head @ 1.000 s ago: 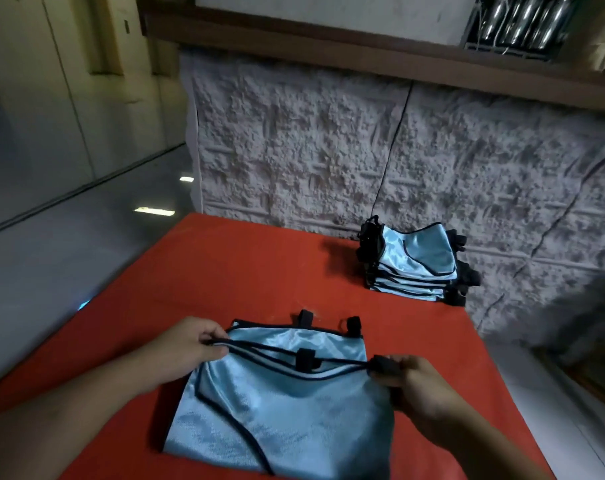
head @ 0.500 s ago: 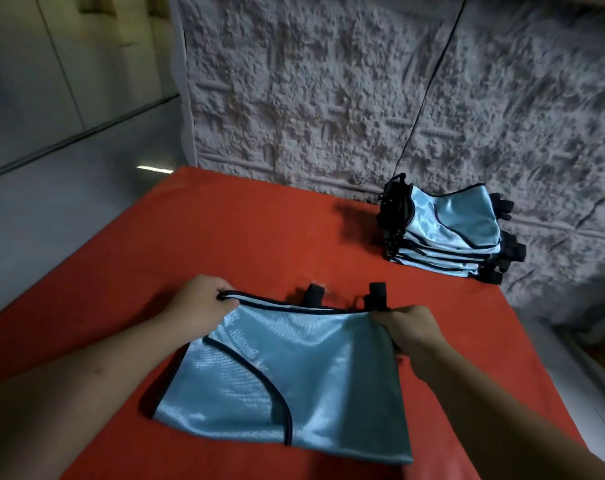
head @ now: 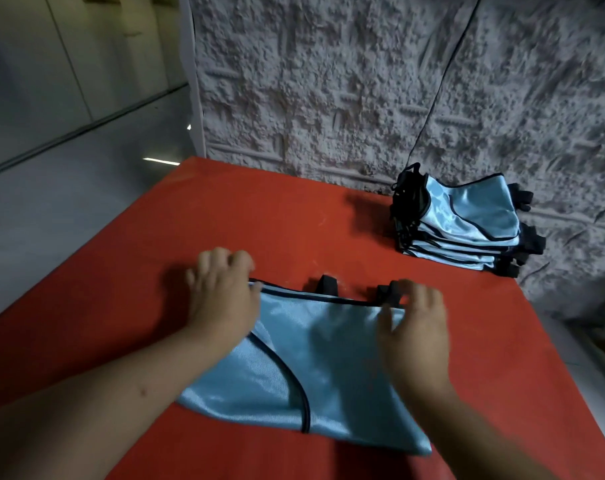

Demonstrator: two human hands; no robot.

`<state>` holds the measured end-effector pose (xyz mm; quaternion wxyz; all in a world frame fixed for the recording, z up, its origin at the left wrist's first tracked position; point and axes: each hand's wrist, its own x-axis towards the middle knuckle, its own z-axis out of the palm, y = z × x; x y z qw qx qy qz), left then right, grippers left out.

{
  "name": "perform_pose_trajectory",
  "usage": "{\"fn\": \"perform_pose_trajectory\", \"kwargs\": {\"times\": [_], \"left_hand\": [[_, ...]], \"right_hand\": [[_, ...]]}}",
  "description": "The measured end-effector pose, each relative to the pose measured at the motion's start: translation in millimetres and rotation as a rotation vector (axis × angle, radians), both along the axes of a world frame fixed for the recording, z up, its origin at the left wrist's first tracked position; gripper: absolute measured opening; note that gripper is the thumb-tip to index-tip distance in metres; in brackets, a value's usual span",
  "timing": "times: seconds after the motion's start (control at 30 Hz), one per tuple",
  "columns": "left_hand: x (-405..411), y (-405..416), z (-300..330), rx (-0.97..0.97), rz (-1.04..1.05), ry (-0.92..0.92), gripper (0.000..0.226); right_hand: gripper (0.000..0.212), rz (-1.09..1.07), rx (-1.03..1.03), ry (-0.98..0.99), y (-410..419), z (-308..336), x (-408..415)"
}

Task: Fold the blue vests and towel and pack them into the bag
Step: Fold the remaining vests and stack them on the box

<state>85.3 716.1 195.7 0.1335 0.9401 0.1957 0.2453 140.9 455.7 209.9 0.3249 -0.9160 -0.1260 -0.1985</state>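
Left hand: the left hand (head: 221, 299) lies on the far left corner of the vest, fingers loosely bent over the edge onto the cloth below; it looks to be pressing the corner down, not pinching it, though motion blur leaves that unsure.
Right hand: the right hand (head: 415, 327) sits at the far right corner, fingers relaxed and blurred; whether it pinches the trim I cannot tell.
Why both corners: holding the two ends of the top edge likely keeps the slippery layers lined up so the fold stays flat.
Vest in hand: the blue vest (head: 304, 362) lies folded on the table, near the person, its black tabs (head: 328, 285) poking out past the far edge.
Finished stack: the stack of folded vests (head: 463, 226) sits well apart at the far right corner, against the textured wall (head: 346, 81), probably parked clear of the working space.
Table: the red table (head: 225, 216) carries both.
Bag and towel: neither is in view.
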Motion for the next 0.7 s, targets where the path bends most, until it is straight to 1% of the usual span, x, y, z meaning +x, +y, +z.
{"fn": "perform_pose_trajectory", "kwargs": {"times": [0.03,0.07,0.1,0.13,0.17,0.23,0.3,0.43,0.53,0.6,0.7], "left_hand": [[-2.5,-10.8,3.0,0.03,-0.177,-0.045,0.02],[-4.4,-21.0,2.2,0.058,-0.375,-0.033,0.015],[-6.1,-29.9,-2.5,0.078,-0.54,0.053,0.014],[-7.6,-36.7,-7.6,0.094,-0.64,0.2,0.025],[-7.9,-38.0,-13.1,0.122,-0.683,0.345,0.038],[-4.5,-33.3,-21.8,0.184,-0.662,0.565,0.053],[-0.3,-25.5,-28.0,0.23,-0.635,0.647,0.056],[6.5,-14.0,-33.1,0.221,-0.556,0.647,0.058],[8.0,-13.8,-34.4,0.204,-0.554,0.63,0.058],[8.1,-13.6,-34.5,0.183,-0.55,0.621,0.058],[7.3,-13.3,-33.3,0.148,-0.54,0.589,0.059]], "right_hand": [[0.027,0.193,-0.107,-0.058,7.9,-4.3,-11.9],[0.03,0.344,-0.234,-0.057,15.3,-11.1,-20.0],[0.039,0.433,-0.34,-0.002,21.3,-21.6,-22.6],[0.049,0.455,-0.435,0.082,25.9,-29.7,-24.3],[0.058,0.442,-0.521,0.162,28.4,-37.5,-23.2],[0.067,0.407,-0.667,0.278,26.4,-50.3,-18.3],[0.07,0.385,-0.698,0.321,22.5,-55.0,-16.8],[0.075,0.281,-0.709,0.349,14.2,-52.3,-14.3],[0.083,0.226,-0.678,0.396,2.1,-50.4,-14.5],[0.082,0.17,-0.647,0.428,-6.9,-50.0,-12.7],[0.075,0.114,-0.606,0.474,-17.5,-48.3,-8.1]]}}
